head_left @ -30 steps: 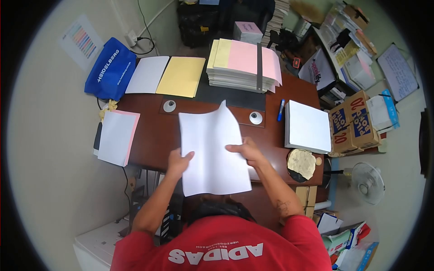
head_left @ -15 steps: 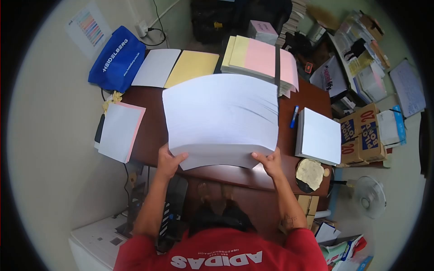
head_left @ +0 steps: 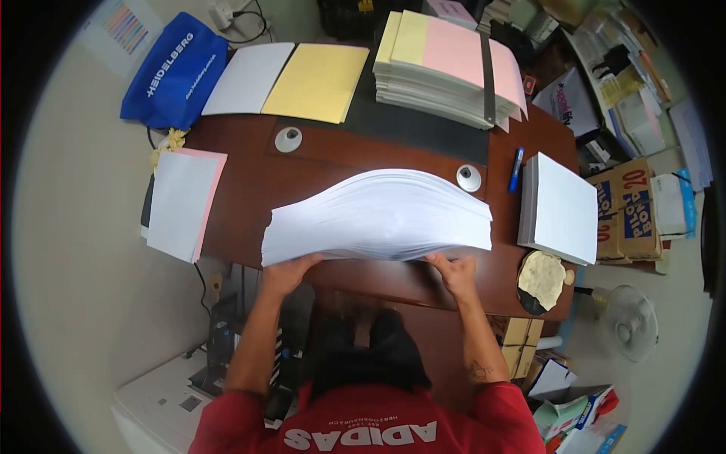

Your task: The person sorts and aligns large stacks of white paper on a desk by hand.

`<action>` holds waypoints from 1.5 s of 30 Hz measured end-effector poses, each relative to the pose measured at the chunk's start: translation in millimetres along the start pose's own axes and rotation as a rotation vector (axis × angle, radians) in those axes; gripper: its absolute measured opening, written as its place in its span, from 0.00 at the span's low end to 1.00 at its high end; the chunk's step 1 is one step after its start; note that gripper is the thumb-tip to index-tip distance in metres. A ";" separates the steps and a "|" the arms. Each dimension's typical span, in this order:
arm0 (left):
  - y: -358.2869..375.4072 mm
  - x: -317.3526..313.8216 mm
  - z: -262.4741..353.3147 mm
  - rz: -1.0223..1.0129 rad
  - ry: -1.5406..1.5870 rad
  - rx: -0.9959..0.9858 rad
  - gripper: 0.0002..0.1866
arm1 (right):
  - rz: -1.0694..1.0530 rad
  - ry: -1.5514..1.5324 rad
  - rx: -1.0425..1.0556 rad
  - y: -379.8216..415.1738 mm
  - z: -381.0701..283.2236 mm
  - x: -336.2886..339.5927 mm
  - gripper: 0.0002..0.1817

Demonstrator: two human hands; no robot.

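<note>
- Above the near edge of the dark brown wooden desk [head_left: 249, 189], a thick, bowed stack of white paper sheets [head_left: 378, 219] is held at its lower corners.
- The left hand [head_left: 286, 272] and right hand [head_left: 454, 271] each pinch an edge, thumbs on top.
- Gripped only at the corners, the sagging sheets could fan apart and slide out.
- Loose sheets might knock the blue pen [head_left: 516, 169].

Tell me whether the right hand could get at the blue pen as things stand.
Probably not right away: the right hand grips the bowed white paper stack together with the left hand. The blue pen lies uncovered beyond it, so the path looks free once the hand lets go.
</note>
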State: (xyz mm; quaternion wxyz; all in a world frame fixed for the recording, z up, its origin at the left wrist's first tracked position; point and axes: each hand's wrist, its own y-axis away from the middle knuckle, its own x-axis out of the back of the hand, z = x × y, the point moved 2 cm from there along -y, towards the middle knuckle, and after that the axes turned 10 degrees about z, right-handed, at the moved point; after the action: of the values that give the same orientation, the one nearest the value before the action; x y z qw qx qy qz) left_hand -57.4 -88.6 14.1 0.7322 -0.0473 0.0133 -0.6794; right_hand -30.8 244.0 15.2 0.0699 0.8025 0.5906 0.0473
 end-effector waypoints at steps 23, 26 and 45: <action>-0.8 8.3 -35.1 -0.051 -0.025 -0.051 0.39 | -0.063 -0.006 0.145 -5.5 -5.5 -9.2 0.31; -14.9 2.5 7.6 -0.079 -0.112 -0.274 0.45 | -0.061 -0.013 0.264 1.3 -12.1 -8.4 0.26; 56.3 5.8 -20.8 0.317 0.399 0.809 0.28 | -0.448 0.834 0.260 -111.4 -49.5 -95.5 0.42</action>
State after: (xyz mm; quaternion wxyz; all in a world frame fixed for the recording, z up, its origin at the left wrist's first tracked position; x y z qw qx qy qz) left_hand -2.7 -91.3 -11.3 0.7695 0.3755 -0.1052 -0.5058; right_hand -172.0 188.3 45.9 -0.2648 0.5704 0.7275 0.2742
